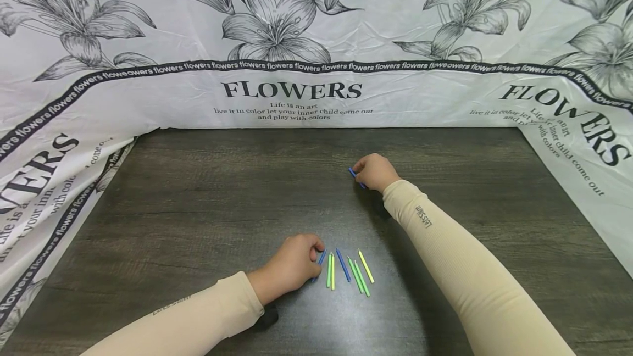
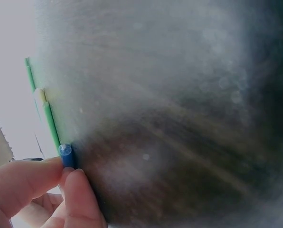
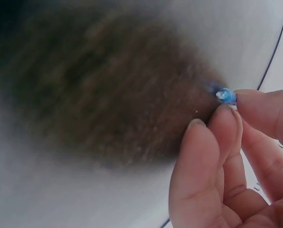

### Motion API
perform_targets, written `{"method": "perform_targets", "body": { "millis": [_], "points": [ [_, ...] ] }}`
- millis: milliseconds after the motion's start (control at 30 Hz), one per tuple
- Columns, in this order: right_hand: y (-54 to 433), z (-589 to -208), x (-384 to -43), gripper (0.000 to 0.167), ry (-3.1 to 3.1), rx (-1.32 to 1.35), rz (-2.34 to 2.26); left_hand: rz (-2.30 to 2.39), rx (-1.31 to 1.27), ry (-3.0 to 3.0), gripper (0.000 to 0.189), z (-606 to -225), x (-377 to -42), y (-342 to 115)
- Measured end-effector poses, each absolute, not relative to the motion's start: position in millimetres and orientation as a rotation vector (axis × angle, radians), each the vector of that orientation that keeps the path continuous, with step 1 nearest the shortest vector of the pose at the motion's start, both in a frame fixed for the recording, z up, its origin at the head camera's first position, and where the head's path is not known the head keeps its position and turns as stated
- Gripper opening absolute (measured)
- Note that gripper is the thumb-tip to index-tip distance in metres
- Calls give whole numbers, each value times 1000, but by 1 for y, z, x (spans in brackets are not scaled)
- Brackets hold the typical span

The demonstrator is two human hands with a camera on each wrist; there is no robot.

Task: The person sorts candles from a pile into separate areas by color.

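My left hand (image 1: 292, 262) is low on the dark table, pinching a slim blue candle (image 1: 322, 257) between thumb and fingers. In the left wrist view that blue candle (image 2: 66, 154) shows end-on at the fingertips. Farther back, my right hand (image 1: 377, 172) pinches another blue candle (image 1: 352, 171), its pale wick end showing in the right wrist view (image 3: 225, 95). Just right of the left hand lie a green candle (image 1: 328, 271) and a yellow one (image 1: 333, 273) side by side, then a blue candle (image 1: 343, 265), two green candles (image 1: 355, 274) and a yellow candle (image 1: 366, 266).
Dark wood-grain table (image 1: 222, 180) spreads under both hands. A white cloth (image 1: 296, 114) printed with flowers and lettering rises along the back and both sides. Cream sleeves (image 1: 445, 257) cover both forearms, the right one reaching across the table's right half.
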State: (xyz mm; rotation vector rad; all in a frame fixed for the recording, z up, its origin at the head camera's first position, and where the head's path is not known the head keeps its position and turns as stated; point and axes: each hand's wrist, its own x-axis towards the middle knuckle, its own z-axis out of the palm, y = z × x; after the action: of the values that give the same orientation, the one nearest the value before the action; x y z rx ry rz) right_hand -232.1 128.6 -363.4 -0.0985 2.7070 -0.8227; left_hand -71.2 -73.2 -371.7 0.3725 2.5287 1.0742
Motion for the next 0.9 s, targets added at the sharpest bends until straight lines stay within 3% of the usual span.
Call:
{"method": "perform_targets", "body": {
  "millis": [900],
  "points": [
    [129,-356,-210,30,2678,-151,-1024,1093,374,2518,28,-370,-70,-74]
  ]
}}
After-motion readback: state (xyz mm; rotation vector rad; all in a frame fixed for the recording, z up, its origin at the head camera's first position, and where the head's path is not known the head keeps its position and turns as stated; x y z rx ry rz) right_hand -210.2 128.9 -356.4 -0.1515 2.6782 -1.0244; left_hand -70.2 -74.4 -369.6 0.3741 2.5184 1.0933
